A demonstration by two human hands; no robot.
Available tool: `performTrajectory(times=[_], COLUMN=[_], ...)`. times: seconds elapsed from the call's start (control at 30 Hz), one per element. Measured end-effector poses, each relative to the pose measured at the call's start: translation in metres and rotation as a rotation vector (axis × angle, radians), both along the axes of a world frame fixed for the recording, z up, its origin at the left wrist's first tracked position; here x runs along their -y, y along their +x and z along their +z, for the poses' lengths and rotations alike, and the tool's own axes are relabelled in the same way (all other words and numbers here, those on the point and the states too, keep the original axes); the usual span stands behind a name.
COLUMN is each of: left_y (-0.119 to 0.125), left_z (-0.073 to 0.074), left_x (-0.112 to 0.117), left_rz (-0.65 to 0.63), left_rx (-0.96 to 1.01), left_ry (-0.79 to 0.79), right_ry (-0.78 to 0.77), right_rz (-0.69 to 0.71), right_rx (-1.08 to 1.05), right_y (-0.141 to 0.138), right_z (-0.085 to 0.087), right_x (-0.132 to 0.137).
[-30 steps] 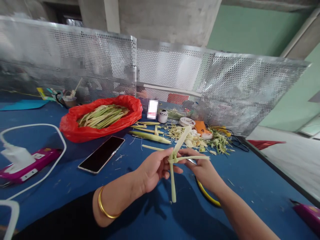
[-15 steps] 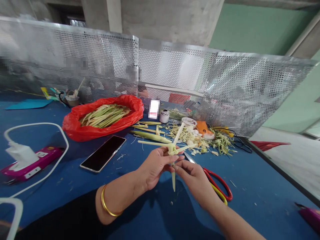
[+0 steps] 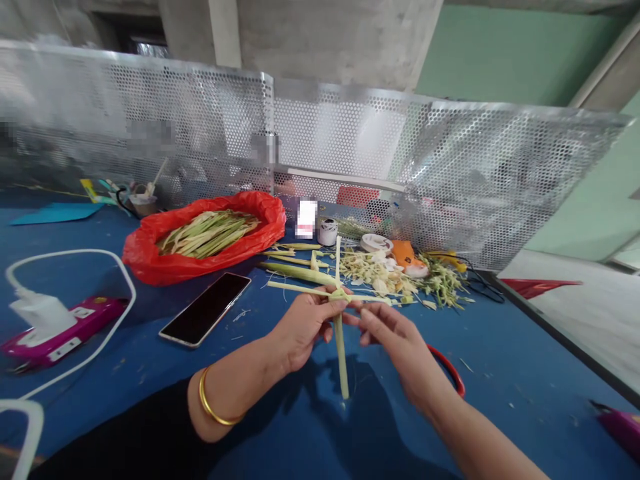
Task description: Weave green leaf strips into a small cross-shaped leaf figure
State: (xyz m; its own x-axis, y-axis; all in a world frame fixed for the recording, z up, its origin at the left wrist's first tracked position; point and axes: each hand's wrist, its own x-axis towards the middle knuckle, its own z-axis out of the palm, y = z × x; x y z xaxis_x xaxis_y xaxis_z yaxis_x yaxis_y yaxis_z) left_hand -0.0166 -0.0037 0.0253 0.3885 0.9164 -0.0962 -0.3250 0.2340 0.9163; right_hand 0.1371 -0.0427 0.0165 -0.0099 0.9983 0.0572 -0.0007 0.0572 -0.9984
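Note:
Pale green leaf strips [image 3: 341, 360] are folded together into a cross, with arms pointing up, left, right and down. My left hand [image 3: 305, 327] pinches the folded centre between thumb and fingers; a gold bangle is on that wrist. My right hand [image 3: 393, 333] is closed at the right side of the cross, its bent fingers against the right-pointing strip and partly hidden. Below the right hand, red-handled scissors [image 3: 453, 373] lie mostly covered by it.
A red plastic bag [image 3: 143, 257] of long leaves stands at the left, behind a dark phone [image 3: 206, 310]. Leaf scraps [image 3: 400, 283], a tape roll [image 3: 377, 243] and a small can [image 3: 327, 231] lie towards the mesh screen [image 3: 345, 133]. A purple power strip [image 3: 65, 333] with a white cable is far left.
The leaf cross has turned slightly, its upper arm now nearly upright and its lower strip showing longer. My right hand has shifted from the lower strip up and right to the right-hand arm.

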Motion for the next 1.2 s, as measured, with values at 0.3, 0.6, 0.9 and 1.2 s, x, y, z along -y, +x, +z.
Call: performTrajectory(times=[0.3, 0.6, 0.9, 1.2], left_y=[0.004, 0.006, 0.001, 0.014], left_z=[-0.003, 0.003, 0.003, 0.010], left_x=[0.012, 0.012, 0.010, -0.007], left_rz=[-0.030, 0.092, -0.084, -0.104], left_rx=[-0.121, -0.132, -0.107, -0.196], left_ry=[-0.066, -0.107, -0.089, -0.108], right_ry=[-0.082, -0.070, 0.218, 0.040], right_rz=[-0.156, -0.314, -0.364, 0.058], right_rx=[-0.359, -0.271, 0.453, 0.017], right_y=[-0.002, 0.015, 0.035, 0.009], right_z=[-0.007, -0.012, 0.003, 0.013], right_x=[-0.007, -0.019, -0.014, -0.022])
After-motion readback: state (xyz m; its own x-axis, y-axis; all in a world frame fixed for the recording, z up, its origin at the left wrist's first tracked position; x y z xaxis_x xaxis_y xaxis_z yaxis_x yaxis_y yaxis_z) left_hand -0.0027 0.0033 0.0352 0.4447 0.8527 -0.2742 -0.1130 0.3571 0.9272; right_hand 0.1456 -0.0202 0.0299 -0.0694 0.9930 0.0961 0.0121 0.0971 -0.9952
